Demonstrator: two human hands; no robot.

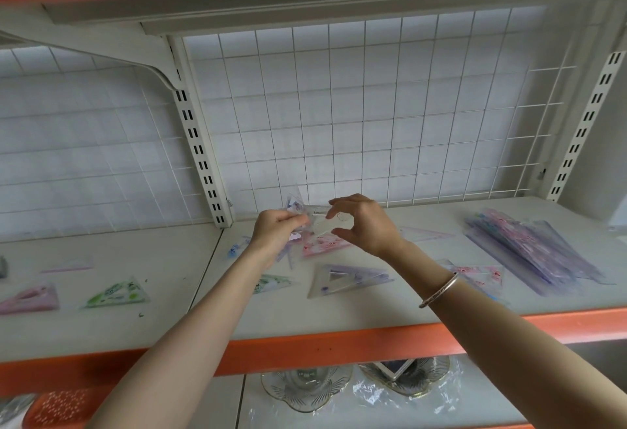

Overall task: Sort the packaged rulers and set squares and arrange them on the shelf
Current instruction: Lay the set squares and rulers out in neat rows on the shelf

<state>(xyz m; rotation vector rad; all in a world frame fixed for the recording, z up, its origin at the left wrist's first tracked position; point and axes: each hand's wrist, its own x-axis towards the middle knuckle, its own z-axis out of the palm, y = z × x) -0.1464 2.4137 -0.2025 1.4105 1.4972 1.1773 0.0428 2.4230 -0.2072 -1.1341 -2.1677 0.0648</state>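
The person's left hand (276, 230) is raised just right of the slotted upright (200, 153), fingers curled round a bundle of packaged set squares (297, 206) whose corners fan out above the knuckles. The right hand (366, 225) is further right of the upright. Its forefinger and thumb are bent in a C about the end of a clear packet (320, 223) that sticks out of the bundle — the blur hides whether they actually touch it. A bracelet (439, 289) sits on the right forearm.

On the shelf board (305, 316), right of the upright and under the hands, lies a pink set square (322, 245). Nearer the front edge lies a purple set square (346, 279), and a green packet (273, 282) is half hidden by the left forearm. Far right of the upright is a slanted stack of long packaged rulers (529, 252), with a pink-printed packet (480, 272) between it and the right forearm.

Left of the upright lie a green set square (117, 296) and, further left, a mauve set square (30, 299) — the two apart from each other. A wire grid (373, 106) backs the shelf on both sides of the upright. Glass dishes (305, 389) stand on the level below, right of the upright.
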